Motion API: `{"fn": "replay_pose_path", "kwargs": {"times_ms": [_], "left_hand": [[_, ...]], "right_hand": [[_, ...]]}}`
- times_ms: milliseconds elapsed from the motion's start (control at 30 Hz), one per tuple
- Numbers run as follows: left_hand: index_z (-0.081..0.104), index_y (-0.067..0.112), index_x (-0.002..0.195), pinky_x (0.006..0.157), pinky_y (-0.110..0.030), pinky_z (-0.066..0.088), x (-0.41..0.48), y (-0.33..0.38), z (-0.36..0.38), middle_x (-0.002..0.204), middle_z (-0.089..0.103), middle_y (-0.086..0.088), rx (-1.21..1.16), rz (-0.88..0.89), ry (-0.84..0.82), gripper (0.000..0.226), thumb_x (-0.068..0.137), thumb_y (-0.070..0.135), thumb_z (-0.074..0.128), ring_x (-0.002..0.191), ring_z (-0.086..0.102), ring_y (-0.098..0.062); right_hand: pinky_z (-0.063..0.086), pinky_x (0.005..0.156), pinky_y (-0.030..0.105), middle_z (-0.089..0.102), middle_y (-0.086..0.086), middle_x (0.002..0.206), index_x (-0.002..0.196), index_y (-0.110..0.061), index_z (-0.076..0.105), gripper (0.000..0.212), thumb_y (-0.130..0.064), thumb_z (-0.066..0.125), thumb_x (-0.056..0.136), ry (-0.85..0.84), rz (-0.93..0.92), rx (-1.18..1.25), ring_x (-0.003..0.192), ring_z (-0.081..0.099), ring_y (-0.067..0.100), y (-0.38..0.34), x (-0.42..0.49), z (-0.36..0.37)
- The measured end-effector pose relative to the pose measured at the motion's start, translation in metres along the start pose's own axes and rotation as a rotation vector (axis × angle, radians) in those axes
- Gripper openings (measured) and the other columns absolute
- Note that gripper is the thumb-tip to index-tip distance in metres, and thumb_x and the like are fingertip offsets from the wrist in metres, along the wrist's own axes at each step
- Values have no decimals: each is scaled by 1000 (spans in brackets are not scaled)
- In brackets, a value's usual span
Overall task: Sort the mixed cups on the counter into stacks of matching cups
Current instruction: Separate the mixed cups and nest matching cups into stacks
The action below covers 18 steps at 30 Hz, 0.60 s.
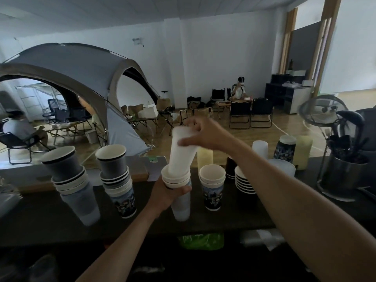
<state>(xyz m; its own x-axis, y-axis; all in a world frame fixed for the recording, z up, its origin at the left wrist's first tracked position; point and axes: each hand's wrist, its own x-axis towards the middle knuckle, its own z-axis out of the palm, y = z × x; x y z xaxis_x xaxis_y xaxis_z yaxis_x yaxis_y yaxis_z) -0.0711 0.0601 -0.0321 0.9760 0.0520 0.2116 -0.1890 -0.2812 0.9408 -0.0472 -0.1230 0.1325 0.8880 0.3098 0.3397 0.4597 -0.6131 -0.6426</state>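
My left hand (171, 195) grips a mixed stack (181, 204) of frosted and paper cups in the middle of the dark counter (40, 224). My right hand (200, 133) holds the rim of a tall white frosted cup (181, 153), tilted, its base sitting in the top of that stack. Two more mixed stacks stand to the left: one leaning with a grey cup on top (71, 180), another with a grey cup over a printed one (119, 180). A printed-cup stack (212, 187) stands just right of my left hand.
Farther right are a dark ribbed-cup stack (244, 182), a yellowish cup (204, 157), white frosted cups (260, 148), a printed cup (284, 148), a yellow cup (303, 152) and a steel utensil holder (343, 180). A green bag (201, 241) lies below the counter's near edge.
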Motion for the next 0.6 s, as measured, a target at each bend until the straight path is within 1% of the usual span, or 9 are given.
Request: {"fn": "replay_pose_path", "kwargs": {"times_ms": [67, 133, 233, 333, 367, 433, 467, 500, 600], "left_hand": [[54, 38, 109, 73, -12, 48, 1, 0, 1, 107, 64, 18, 2, 37, 15, 64, 63, 12, 91, 96, 60, 6], [52, 41, 105, 82, -22, 48, 4, -3, 1, 104, 61, 22, -2, 61, 21, 66, 63, 8, 91, 94, 58, 8], [55, 42, 104, 89, -32, 49, 9, -1, 3, 107, 63, 22, -19, 63, 11, 65, 54, 27, 95, 95, 61, 7], [59, 35, 112, 90, -37, 50, 12, -4, 7, 113, 68, 6, 0, 93, 16, 75, 44, 46, 89, 102, 64, -10], [60, 29, 118, 91, -38, 51, 12, -5, 9, 116, 68, 1, 5, 100, 22, 79, 46, 43, 90, 105, 64, -16], [57, 22, 122, 92, -41, 50, 11, -9, 14, 118, 66, -3, 4, 105, 44, 73, 58, 22, 94, 110, 63, -23], [57, 21, 121, 92, -40, 49, 9, -10, 15, 117, 65, -3, -1, 106, 55, 69, 62, 14, 92, 111, 62, -25], [56, 20, 121, 91, -39, 47, 7, -9, 16, 116, 64, -3, -3, 110, 68, 69, 63, 13, 92, 110, 62, -26], [58, 16, 124, 93, -39, 46, 5, -8, 17, 118, 65, -8, 23, 122, 72, 81, 53, 32, 93, 105, 60, -22]], "right_hand": [[52, 92, 35, 59, 0, 125, 137, -18, 51, 80, -45, 83, 69, 114, 45, 34, 109, 59, 18, 8, -5, -45], [52, 92, 35, 60, 1, 124, 134, -19, 54, 77, -45, 83, 68, 228, 140, 31, 108, 60, 20, 27, -17, -90], [50, 96, 42, 60, 3, 125, 130, -20, 57, 84, -56, 83, 58, 345, 271, -110, 110, 58, 22, 66, -43, -137], [46, 89, 33, 60, 3, 127, 131, -20, 57, 83, -58, 82, 61, 373, 383, -267, 111, 57, 22, 102, -71, -157], [45, 86, 32, 60, 3, 127, 131, -19, 56, 83, -58, 82, 63, 377, 411, -297, 111, 57, 22, 113, -78, -159], [47, 86, 33, 61, 5, 126, 131, -19, 57, 81, -55, 82, 64, 384, 448, -298, 109, 58, 23, 132, -91, -159], [49, 88, 34, 61, 5, 126, 131, -18, 57, 81, -55, 83, 64, 385, 449, -288, 110, 58, 23, 140, -95, -157], [49, 89, 35, 61, 5, 127, 132, -18, 56, 83, -55, 83, 63, 378, 457, -280, 111, 57, 24, 149, -98, -153], [44, 85, 32, 59, 6, 129, 136, -15, 52, 89, -54, 84, 63, 336, 502, -269, 115, 55, 24, 169, -101, -136]]}}
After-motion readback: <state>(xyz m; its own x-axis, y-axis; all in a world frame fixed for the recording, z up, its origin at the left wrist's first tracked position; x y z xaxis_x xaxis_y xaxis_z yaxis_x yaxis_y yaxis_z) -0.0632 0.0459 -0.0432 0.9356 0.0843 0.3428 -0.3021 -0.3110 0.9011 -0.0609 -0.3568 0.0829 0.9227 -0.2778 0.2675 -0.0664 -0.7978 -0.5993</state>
